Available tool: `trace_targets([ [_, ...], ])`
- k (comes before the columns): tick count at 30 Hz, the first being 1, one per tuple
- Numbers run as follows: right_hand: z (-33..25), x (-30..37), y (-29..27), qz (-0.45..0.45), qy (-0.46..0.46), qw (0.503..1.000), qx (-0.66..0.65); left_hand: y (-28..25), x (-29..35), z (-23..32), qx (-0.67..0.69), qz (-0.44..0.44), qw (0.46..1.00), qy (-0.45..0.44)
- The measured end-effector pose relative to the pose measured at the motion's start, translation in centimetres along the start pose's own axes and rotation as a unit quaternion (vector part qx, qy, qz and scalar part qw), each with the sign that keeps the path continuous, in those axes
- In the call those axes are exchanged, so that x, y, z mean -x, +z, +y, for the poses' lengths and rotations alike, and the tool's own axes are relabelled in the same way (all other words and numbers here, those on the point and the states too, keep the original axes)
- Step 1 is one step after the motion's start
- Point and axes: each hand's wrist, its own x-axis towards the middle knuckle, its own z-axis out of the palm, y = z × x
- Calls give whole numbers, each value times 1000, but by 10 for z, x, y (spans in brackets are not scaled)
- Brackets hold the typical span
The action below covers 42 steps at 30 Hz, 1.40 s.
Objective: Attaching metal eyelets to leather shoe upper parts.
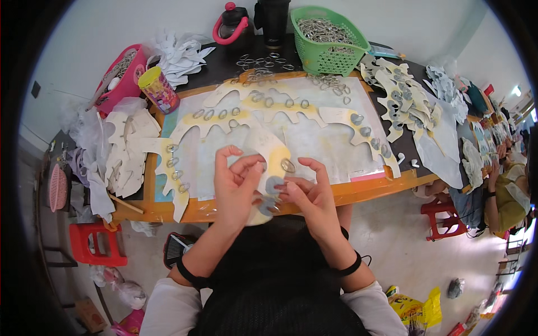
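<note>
In front of me, over the table's near edge, a cream cut-out piece [269, 148] with a yellowish glue-like band hangs between my hands. My left hand [238, 185] grips its left side, thumb and fingers closed. On the right, the thumb and fingers of my right hand [312, 201] pinch at its lower edge by a grey oval patch [274, 183], with the index finger raised. An oval metal ring [288, 165] lies on the piece just above; lower rings and patches are partly hidden and blurred. More scalloped pieces with rings [216, 116] are spread across the board behind.
A green basket of metal rings [330, 56] stands at the back, loose rings [330, 84] beside it. Finished-looking pieces with grey patches [400, 95] pile up at right; plain cream pieces [131, 145] lie left. A pink basket [120, 78] and yellow-purple can [158, 89] stand back left.
</note>
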Motion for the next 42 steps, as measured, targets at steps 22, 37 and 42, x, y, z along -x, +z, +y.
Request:
trace_targets([
  [22,21,6,22,115,-198,952,204,-7,26,2,-13,10,1000,22],
  [37,10,5,10,103,-158,964,189,-10,46,-11,176,-67,982,-23],
  [42,-43,2,1,-32,-225,862,452,-23,51,8,188,-178,966,-20],
])
